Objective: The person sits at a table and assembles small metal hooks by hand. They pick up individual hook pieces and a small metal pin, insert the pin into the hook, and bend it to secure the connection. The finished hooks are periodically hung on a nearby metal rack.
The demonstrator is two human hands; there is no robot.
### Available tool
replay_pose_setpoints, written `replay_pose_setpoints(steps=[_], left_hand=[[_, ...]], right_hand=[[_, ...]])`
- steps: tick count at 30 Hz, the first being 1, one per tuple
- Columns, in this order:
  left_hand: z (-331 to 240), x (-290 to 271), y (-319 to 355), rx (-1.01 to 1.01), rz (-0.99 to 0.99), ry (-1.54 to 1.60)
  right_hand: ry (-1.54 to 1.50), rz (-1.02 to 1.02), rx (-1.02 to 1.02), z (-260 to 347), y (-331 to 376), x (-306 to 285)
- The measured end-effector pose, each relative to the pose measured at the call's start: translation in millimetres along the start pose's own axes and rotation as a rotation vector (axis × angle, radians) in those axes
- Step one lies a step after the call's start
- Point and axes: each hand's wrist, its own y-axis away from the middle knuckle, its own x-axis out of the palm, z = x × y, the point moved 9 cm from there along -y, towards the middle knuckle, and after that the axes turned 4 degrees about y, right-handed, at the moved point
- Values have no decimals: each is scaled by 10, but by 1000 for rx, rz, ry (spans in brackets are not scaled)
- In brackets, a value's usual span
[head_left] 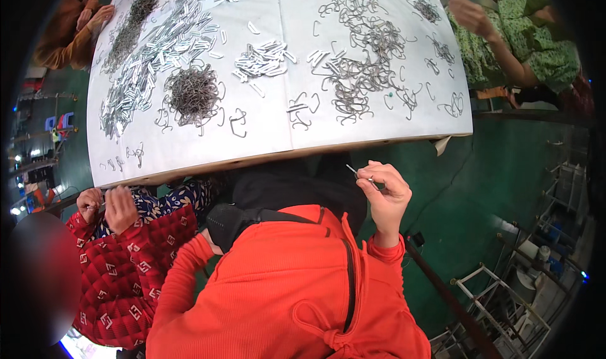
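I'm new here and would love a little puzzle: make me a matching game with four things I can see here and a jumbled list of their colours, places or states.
Things:
1. right hand
2. floor
3. tabletop
4. round heap of bent wires

Descriptions:
A. white
B. left of a smaller pile of shiny metal strips
C. pinching a thin metal piece
D. green

Right pairs: 1-C, 2-D, 3-A, 4-B
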Motion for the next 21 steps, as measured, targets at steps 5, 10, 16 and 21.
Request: replay_pose_setpoints(steps=[5,10,16,21], left_hand=[[-464,-425,-34,373,-38,157],[-1468,-654,-232,198,19,-170],[-2299,-249,-815,392,239,-380],[-2232,-21,-1217,385,359,-467]], right_hand=[[-6,-55,37,-81,139,-159],[23,-67,30,-22,228,-226],[25,-146,49,10,321,-396],[44,-171,63,56,398,-444]])
